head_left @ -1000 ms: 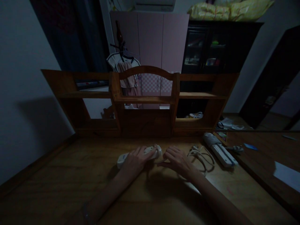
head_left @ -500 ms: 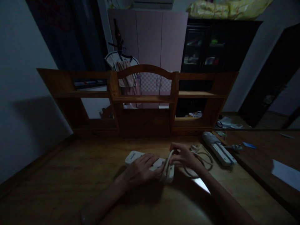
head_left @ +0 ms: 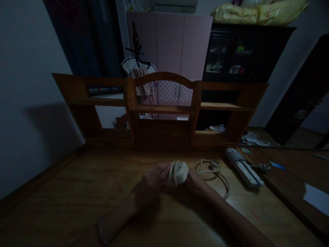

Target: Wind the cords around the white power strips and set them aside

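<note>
A white power strip [head_left: 182,172] is tilted end-on toward me above the wooden desk, with loops of its white power cord [head_left: 174,174] wound around it near that end. My left hand [head_left: 156,176] is closed around the strip from the left. At the strip's right side, my right hand [head_left: 195,182] is closed on the cord; its fingertips are partly hidden behind the strip. The cord's loose length lies on the desk in a curve to the right, with its plug [head_left: 215,165] near the far end.
A second white power strip [head_left: 245,171], its cord coiled around one end, lies at the right. Beyond it are a blue card [head_left: 277,165] and white paper [head_left: 317,197] on an adjoining brown surface. A wooden shelf unit [head_left: 163,109] stands along the desk's back edge.
The strip has turned from lying lengthwise to end-on and tilted up in my left hand. My right hand has moved down beside its end. The loose cord on the desk has shifted.
</note>
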The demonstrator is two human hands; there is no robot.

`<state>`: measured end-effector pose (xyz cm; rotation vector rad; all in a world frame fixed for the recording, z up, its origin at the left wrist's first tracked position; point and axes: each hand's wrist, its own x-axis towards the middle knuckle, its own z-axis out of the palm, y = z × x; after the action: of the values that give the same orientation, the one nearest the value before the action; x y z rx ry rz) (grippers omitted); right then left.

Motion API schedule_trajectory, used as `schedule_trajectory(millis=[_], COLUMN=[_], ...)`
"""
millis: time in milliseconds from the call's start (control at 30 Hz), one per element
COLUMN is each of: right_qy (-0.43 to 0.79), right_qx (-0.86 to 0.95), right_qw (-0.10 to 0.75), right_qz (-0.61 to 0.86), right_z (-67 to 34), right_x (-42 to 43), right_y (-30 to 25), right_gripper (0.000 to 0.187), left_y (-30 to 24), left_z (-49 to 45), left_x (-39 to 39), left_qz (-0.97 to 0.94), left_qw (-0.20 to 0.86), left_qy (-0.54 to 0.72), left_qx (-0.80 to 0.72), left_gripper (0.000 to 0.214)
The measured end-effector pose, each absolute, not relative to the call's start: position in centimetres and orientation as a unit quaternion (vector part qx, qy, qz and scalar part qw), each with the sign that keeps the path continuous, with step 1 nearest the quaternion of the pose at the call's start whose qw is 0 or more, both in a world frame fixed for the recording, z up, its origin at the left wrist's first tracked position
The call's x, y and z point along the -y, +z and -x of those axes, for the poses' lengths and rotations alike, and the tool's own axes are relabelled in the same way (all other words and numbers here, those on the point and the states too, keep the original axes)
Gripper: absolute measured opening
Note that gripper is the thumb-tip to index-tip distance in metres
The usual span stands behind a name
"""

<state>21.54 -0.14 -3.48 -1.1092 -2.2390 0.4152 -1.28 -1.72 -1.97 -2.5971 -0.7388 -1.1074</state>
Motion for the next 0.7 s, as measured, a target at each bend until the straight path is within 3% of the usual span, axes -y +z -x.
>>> schedule_trajectory(millis=[200,467,700], right_qy=[-0.046,-0.077,-0.096], right_qx=[0.853,0.898,0.887], right_qw=[0.175,0.117,0.124], right_qz=[0.489,0.416,0.433], right_z=[-21.1,-20.4,-20.7], right_x=[0.0,0.8,0.7], right_y=[-3.3,-1.8,-1.8], right_gripper=[0.026,0.005,0.010], left_y=[-1.7,-1.5,-0.7], left_z=[0.7,1.2,2.4], left_x=[0.3,-0.6,-1.0], left_qz=[0.801,0.757,0.725], left_qw=[0.066,0.130,0.164], left_qy=[-0.405,-0.317,-0.267], left_qx=[0.436,0.557,0.614], left_gripper=[0.061,0.066,0.068])
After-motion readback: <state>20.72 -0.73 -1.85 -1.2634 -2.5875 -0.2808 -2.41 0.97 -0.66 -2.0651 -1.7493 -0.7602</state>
